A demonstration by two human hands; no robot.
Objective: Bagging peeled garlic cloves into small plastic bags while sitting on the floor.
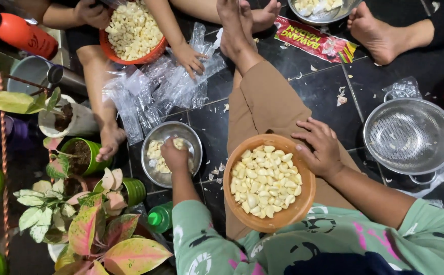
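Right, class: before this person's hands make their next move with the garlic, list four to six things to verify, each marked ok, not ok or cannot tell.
1. Left hand is inside the steel bowl, on its cloves: ok.
2. Left hand's fingers hold a clove: cannot tell, they are curled under.
3. Right hand rests on the brown bowl at its rim: ok.
4. Brown bowl has room above the peeled garlic cloves: ok, the pile lies below the rim.
5. Floor nearby is free of scraps: not ok, garlic skins lie on the dark tiles.
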